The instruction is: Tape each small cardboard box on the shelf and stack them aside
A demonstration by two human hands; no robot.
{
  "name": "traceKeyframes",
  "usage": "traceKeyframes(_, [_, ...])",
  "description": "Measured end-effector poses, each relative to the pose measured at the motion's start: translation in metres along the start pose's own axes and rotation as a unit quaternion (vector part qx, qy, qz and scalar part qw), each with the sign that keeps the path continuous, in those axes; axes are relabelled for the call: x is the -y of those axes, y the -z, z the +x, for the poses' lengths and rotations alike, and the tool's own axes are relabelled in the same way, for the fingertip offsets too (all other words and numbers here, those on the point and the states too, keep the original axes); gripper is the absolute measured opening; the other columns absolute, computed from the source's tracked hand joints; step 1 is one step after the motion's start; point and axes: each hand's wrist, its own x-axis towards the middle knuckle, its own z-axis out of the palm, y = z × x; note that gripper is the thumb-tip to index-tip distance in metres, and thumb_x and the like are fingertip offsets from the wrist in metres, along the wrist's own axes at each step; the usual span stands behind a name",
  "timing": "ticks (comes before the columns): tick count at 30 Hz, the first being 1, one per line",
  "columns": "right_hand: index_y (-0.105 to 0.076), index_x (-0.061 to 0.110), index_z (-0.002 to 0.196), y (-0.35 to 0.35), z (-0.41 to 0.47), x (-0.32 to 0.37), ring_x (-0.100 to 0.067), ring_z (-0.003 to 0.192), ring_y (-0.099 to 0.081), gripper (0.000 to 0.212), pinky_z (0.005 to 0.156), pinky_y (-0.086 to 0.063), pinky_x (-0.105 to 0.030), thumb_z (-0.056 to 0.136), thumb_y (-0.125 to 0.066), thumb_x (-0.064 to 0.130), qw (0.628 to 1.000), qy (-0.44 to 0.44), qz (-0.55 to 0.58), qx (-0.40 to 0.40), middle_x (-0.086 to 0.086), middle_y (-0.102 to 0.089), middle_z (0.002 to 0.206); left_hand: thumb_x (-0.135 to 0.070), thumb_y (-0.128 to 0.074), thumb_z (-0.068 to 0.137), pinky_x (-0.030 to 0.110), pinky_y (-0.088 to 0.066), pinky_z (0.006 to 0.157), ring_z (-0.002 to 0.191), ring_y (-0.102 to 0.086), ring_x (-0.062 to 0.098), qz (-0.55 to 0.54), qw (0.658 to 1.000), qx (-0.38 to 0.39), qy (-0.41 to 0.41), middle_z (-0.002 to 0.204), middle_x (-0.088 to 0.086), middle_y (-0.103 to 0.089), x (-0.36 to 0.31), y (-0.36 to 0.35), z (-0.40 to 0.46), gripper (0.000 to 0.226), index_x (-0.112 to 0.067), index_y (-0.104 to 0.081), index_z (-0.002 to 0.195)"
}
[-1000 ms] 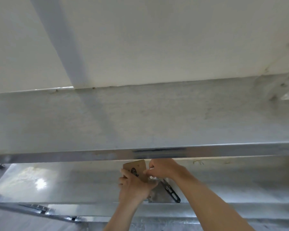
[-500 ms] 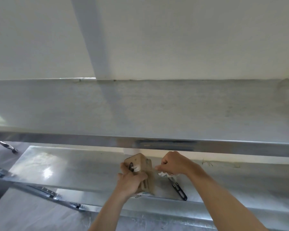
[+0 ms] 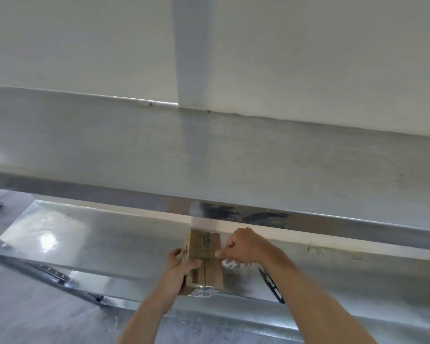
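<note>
A: How is the box (image 3: 204,259) held?
B: It is gripped by the left hand (image 3: 181,265), on the shelf (image 3: 109,244), so it stays put. Tape (image 3: 231,263) at 3 o'clock is pinched by the right hand (image 3: 246,245).

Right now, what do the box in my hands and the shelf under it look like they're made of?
The box looks like plain brown cardboard, matte, with printed marks and a glossy clear tape strip crinkled at its near end. The lower shelf seems to be sheet metal, probably stainless or galvanised steel: grey, smooth, mirroring a bright light patch.
</note>
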Motion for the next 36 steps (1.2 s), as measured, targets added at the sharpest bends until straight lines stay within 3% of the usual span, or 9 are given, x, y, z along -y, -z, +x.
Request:
traceKeyframes(2, [-0.073,0.009,0.071,-0.003,0.005,0.008,-0.012,0.05,-0.059,0.049,0.064,-0.054,-0.03,0.08,-0.074,0.057,1.0,0.004,-0.013,0.003,0.0,-0.068,0.059,-0.047,-0.08,0.055,0.037,-0.056,0.074,0.102,-0.067,0.03,0.032,0.999,-0.013,-0.014,0.123,0.015,-0.06,-0.002,0.013,-0.002,0.103,-0.024,-0.028,0.141])
traceKeyframes(5, [-0.072,0.005,0.072,-0.01,0.01,0.018,-0.015,0.053,-0.058,0.053,0.062,-0.051,-0.032,0.079,-0.075,0.058,1.0,0.001,-0.02,-0.001,-0.003,-0.066,0.06,-0.054,-0.085,0.063,0.041,-0.058,0.086,0.115,-0.057,0.029,0.192,0.978,-0.05,-0.068,0.132,0.007,-0.042,-0.01,0.033,0.001,0.094,-0.032,-0.036,0.14])
traceKeyframes(8, [-0.072,0.005,0.071,-0.01,0.01,0.022,-0.014,0.048,-0.053,0.049,0.06,-0.046,-0.029,0.079,-0.076,0.054,1.0,-0.005,-0.015,-0.004,0.001,-0.06,0.054,-0.028,-0.068,0.091,0.037,-0.055,0.091,0.112,-0.061,0.024,0.319,0.937,-0.067,-0.128,0.132,0.003,-0.052,-0.023,0.021,-0.006,0.065,-0.028,-0.034,0.147])
traceKeyframes(10, [-0.072,0.003,0.073,-0.01,0.008,0.023,-0.015,0.049,-0.049,0.05,0.06,-0.043,-0.029,0.081,-0.075,0.052,1.0,0.003,-0.014,-0.007,-0.001,-0.058,0.054,-0.028,-0.055,0.094,0.036,-0.048,0.094,0.115,-0.058,0.027,0.387,0.906,-0.099,-0.141,0.131,0.007,-0.055,-0.029,-0.005,-0.011,0.059,-0.022,-0.03,0.146])
traceKeyframes(14, [-0.07,0.003,0.068,-0.012,0.007,0.022,-0.017,0.053,-0.047,0.05,0.058,-0.039,-0.03,0.083,-0.074,0.051,1.0,0.01,-0.017,-0.011,-0.004,-0.055,0.056,-0.056,-0.066,0.077,0.034,-0.043,0.091,0.121,-0.05,0.032,0.421,0.897,-0.125,-0.054,0.138,0.014,-0.036,-0.026,-0.046,-0.023,0.124,-0.009,0.019,0.154])
traceKeyframes(17, [-0.063,0.015,0.057,-0.008,0.005,0.02,-0.015,0.052,-0.049,0.043,0.057,-0.041,-0.028,0.087,-0.069,0.045,1.0,0.017,-0.021,0.01,-0.001,-0.056,0.056,-0.061,-0.065,0.076,0.037,-0.047,0.094,0.119,-0.05,0.033,0.463,0.868,-0.164,-0.065,0.136,0.016,-0.035,-0.02,-0.049,-0.02,0.129,-0.005,0.022,0.153])
traceKeyframes(25, [-0.068,0.017,0.059,-0.006,0.001,0.007,-0.009,0.047,-0.054,0.046,0.054,-0.045,-0.021,0.082,-0.071,0.057,1.0,0.018,0.014,0.011,0.001,-0.063,0.055,-0.065,-0.063,0.077,0.045,-0.044,0.099,0.123,-0.047,0.038,0.455,0.871,-0.173,-0.067,0.136,0.016,-0.035,-0.018,-0.05,-0.016,0.126,-0.012,0.021,0.155])
traceKeyframes(31, [-0.063,0.021,0.05,0.003,-0.013,-0.02,-0.007,0.044,-0.053,0.043,0.064,-0.053,-0.03,0.085,-0.073,0.043,0.999,0.008,0.053,0.001,0.003,-0.064,0.054,-0.056,-0.065,0.079,0.046,-0.041,0.105,0.128,-0.043,0.042,0.438,0.881,-0.171,-0.062,0.138,0.02,-0.037,-0.019,-0.035,-0.017,0.121,-0.013,0.019,0.154])
traceKeyframes(36, [-0.065,0.019,0.054,0.016,-0.021,-0.036,-0.008,0.043,-0.051,0.046,0.06,-0.048,-0.021,0.082,-0.074,0.053,0.998,0.005,0.055,0.008,0.005,-0.063,0.05,-0.044,-0.072,0.067,0.048,-0.04,0.109,0.133,-0.04,0.037,0.311,0.938,-0.126,-0.086,0.145,0.016,-0.037,-0.013,-0.021,-0.015,0.123,-0.017,0.006,0.157])
